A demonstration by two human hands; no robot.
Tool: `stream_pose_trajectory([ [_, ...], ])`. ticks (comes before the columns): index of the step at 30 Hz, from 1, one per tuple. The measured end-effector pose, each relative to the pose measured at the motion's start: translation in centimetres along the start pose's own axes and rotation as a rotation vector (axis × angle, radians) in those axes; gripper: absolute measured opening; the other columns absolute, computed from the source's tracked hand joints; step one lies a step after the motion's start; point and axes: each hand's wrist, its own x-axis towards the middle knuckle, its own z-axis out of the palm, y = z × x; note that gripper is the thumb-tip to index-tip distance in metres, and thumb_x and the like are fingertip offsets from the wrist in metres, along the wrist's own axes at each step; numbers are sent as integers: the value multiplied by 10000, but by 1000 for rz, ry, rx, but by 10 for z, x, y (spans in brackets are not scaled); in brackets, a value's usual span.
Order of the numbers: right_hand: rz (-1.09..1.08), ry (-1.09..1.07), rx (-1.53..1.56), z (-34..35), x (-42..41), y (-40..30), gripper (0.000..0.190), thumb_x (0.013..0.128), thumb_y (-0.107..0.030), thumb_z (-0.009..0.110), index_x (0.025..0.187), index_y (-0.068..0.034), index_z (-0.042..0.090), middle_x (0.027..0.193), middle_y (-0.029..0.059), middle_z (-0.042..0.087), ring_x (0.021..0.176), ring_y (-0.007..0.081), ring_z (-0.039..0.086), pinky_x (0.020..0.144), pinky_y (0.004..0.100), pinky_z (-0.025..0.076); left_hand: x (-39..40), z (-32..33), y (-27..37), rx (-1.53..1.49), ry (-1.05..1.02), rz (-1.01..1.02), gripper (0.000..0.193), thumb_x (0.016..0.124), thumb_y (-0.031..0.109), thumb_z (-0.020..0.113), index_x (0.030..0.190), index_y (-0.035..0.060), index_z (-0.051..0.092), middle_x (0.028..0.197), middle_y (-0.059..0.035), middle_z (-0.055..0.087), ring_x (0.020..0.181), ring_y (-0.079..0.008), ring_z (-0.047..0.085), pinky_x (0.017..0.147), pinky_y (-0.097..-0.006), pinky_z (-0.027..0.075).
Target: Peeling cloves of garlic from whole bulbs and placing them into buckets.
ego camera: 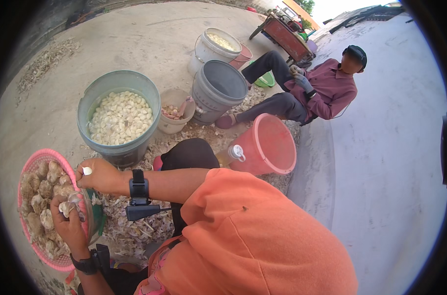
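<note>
My left hand (68, 226) holds a partly broken garlic bulb (66, 208) with loose papery skin over a pink plastic basket (49, 266). Several whole, dirt-marked garlic bulbs (46, 188) fill the basket. Beside its upper rim, my right hand (102, 177) is closed around a small white piece that looks like a peeled garlic clove (87, 170). A large grey-green bucket (154, 107) stands just beyond this hand, with many peeled cloves (122, 118) lying in water inside.
Garlic skins (135, 225) litter the ground below my arms. A small pail (172, 127), a grey bucket (218, 94), a white bucket (199, 59) with cloves and a pink bucket (245, 147) stand nearby. A gloved person (330, 88) sits against the white wall (385, 147), near a red cart (288, 38).
</note>
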Motion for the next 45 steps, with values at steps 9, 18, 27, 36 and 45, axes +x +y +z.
stream_pose_trajectory([
  [9,-40,-145,-59,-8,2,13,372,877,-257,407,630,-4,522,542,54,502,467,111,460,438,265,380,1,-2,-5,-21,-40,-47,282,786,-59,451,1049,38,481,921,1,459,708,-48,427,579,-177,370],
  [18,25,-278,-26,-8,-5,-2,473,925,-332,336,590,-24,465,474,82,505,372,118,464,355,239,363,2,1,-8,51,-8,44,328,751,-67,422,1053,44,481,906,21,442,705,-44,385,603,-169,331],
  [27,27,-288,115,-6,-5,0,403,939,-265,325,691,4,493,559,102,557,418,138,526,404,245,440,2,1,-7,69,-30,33,313,746,-67,419,1032,44,480,900,14,441,713,-49,388,619,-177,338],
  [36,-254,-80,252,4,-5,-5,324,948,-218,344,856,22,539,737,90,601,705,133,591,637,262,494,2,5,-2,68,-259,-56,287,742,-58,446,1015,23,478,959,-32,470,856,-114,462,760,-238,394],
  [45,-473,-148,-282,18,-6,4,192,857,-107,436,757,18,542,653,169,535,631,219,556,604,339,447,-4,8,-30,-853,-277,-558,370,897,242,491,1213,54,448,1190,-50,516,1061,-156,513,907,-303,408],
])
